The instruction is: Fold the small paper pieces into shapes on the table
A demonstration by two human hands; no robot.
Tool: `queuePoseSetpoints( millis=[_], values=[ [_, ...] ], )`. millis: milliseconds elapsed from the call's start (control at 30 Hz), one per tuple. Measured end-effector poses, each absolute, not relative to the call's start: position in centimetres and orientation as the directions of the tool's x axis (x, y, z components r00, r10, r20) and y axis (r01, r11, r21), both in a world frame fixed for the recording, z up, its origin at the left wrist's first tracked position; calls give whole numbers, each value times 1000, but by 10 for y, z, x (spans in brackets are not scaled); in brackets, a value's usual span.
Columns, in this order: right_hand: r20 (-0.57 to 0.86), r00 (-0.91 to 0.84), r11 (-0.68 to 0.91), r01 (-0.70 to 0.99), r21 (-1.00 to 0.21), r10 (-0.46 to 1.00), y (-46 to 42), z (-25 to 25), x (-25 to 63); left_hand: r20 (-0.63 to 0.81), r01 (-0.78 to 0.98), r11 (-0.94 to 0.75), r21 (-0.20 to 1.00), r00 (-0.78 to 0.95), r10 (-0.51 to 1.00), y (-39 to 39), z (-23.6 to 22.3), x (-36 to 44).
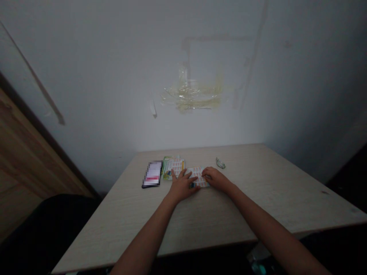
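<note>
A printed card [197, 172] with rows of small pink and white boxes lies flat on the table. My left hand [182, 186] rests across its left part, fingers spread, one fingertip reaching toward the neighbouring stack. At the card's right side, my right hand [215, 178] has its fingers bent and pressed together in a pinch against the surface. Whatever sits between those fingertips is too small and dark to make out. Just left of the card is a small stack of similar green-edged printed cards [173, 164], partly covered by my left fingers.
A phone with a lit screen [153, 173] lies left of the stack. Beyond my right hand is a small crumpled green and white wrapper [220, 163]. The pale wooden table [272, 187] meets a wall [114, 95] carrying yellowed tape [197, 101].
</note>
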State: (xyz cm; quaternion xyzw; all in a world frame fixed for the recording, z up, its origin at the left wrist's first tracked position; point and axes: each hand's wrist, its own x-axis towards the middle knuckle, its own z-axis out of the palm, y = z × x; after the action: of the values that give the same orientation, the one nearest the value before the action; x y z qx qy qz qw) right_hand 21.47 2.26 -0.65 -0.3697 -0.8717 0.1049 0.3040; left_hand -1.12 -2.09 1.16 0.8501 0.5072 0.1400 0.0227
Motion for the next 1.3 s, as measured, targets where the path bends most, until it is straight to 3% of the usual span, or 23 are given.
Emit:
queuePoseSetpoints(
  millis=[333, 633, 1067, 1300],
  values=[
    [356, -461, 577, 552, -603, 813, 27, -3, 230, 265, 861, -459, 218, 400, 877, -19, 11, -10],
    [358, -518, 615, 502, -608, 777, 24, -3, 232, 324, 872, -448, 200, 372, 870, -18, 11, -9],
    [340, -324, 467, 537, -702, 883, 26, -5, 227, 349, 854, -432, 289, 326, 879, -15, 9, -6],
    [387, -272, 470, 594, -653, 881, 19, -1, 219, 363, 867, -407, 287, 295, 884, -9, 5, -2]
  ],
)
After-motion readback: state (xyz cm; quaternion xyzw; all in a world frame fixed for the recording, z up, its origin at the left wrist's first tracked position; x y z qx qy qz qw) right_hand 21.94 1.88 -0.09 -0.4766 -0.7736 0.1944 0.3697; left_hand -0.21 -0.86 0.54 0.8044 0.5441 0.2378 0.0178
